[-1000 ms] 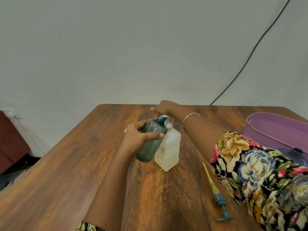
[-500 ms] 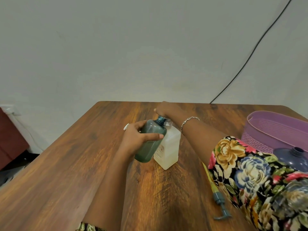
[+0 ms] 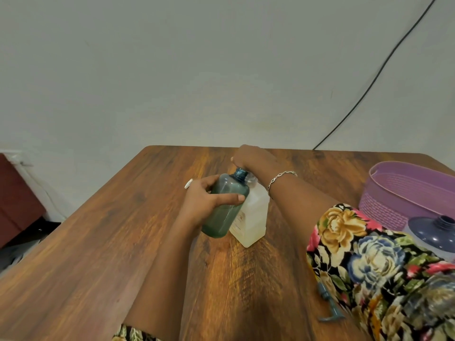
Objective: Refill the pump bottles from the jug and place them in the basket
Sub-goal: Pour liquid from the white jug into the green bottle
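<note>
My left hand point(image 3: 203, 201) grips a translucent teal pump bottle point(image 3: 225, 210) that has no pump and leans to the right, with its open neck against the top of a white jug point(image 3: 253, 217). The jug stands on the wooden table point(image 3: 123, 242). My right hand point(image 3: 251, 158) reaches across and curls over the jug's top, which hides what its fingers hold there. The teal pump head point(image 3: 328, 305) lies on the table at the lower right, partly behind my floral sleeve. At the right edge stands the purple basket point(image 3: 394, 193).
A second bottle with a dark blue shoulder and open neck point(image 3: 435, 233) stands in front of the basket. A small white object point(image 3: 188, 183) lies just behind my left hand. A black cable runs down the wall to the table's far edge.
My right hand has settled lower onto the jug's top. The teal bottle stays tilted against the jug in my left hand.
</note>
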Motion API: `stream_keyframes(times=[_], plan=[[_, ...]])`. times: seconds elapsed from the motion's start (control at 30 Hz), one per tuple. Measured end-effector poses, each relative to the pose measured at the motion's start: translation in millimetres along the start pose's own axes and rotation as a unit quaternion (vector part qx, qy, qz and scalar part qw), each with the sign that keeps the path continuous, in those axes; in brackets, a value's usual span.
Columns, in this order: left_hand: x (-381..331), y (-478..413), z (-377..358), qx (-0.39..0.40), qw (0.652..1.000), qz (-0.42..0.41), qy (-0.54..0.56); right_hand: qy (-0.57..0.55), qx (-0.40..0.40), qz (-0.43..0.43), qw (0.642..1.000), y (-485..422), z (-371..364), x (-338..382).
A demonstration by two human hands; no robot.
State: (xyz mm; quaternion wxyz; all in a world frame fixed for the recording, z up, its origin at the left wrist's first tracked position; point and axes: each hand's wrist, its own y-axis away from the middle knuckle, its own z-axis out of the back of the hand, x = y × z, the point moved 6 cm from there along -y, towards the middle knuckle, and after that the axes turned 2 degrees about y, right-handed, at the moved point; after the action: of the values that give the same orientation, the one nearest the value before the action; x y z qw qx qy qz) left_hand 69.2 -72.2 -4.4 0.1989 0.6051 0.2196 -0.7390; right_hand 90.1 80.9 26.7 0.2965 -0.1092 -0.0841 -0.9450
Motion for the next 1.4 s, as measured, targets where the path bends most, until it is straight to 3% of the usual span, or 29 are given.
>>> stream_keyframes(times=[0.33, 0.67, 0.87, 1.2, 1.4], plan=[[-14, -3, 7, 0.003, 1.0, -0.013, -0.01, -0.079, 0.05, 0.068, 0.993, 7, 12, 9], [0, -4, 3, 0.001, 1.0, 0.0, -0.017, -0.036, 0.027, 0.0, 0.999, -2, -3, 0], [-7, -4, 7, 0.004, 1.0, -0.004, -0.006, -0.098, 0.026, 0.04, 0.994, -1, 8, 1], [3, -4, 4, 0.011, 1.0, 0.006, -0.007, -0.012, 0.075, 0.014, 0.997, -5, -6, -2], [-1, -2, 7, 0.012, 1.0, 0.004, -0.002, -0.046, 0.063, 0.025, 0.997, 1, -2, -1]])
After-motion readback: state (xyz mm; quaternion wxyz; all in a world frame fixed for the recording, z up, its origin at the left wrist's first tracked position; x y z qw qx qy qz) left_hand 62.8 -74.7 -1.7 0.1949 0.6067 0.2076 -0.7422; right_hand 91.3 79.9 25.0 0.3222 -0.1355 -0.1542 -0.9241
